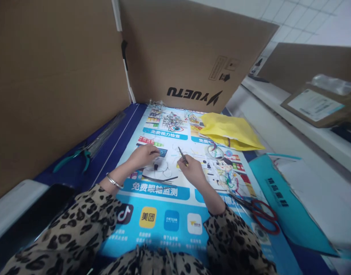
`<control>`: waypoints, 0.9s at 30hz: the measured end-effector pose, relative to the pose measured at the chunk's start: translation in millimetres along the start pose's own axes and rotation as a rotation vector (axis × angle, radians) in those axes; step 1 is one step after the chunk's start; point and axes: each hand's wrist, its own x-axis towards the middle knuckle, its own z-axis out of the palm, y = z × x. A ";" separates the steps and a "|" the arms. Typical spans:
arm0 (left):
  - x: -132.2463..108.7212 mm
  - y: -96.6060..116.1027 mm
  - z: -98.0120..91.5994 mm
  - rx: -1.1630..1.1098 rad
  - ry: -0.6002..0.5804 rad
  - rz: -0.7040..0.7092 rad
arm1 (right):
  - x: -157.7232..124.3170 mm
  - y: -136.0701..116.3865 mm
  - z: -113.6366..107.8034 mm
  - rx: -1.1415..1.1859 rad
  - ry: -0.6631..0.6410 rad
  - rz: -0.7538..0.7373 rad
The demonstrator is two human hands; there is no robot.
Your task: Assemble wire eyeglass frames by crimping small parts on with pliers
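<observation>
Right hand (194,170) grips slim tool (181,153), perhaps a pen; left hand (143,156) half curled, contents too blurred to tell.

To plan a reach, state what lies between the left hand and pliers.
From pliers to left hand, the head view shows blue table, a white line, then the poster's edge.

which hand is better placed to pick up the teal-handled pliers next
Likely the left hand: it is nearer the teal-handled pliers, while the right hand holds a slim dark pen-like tool.
</observation>
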 end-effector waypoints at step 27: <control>18.4 -20.6 24.6 -0.139 0.018 0.032 | 38.0 12.3 39.2 -0.401 -0.035 -0.468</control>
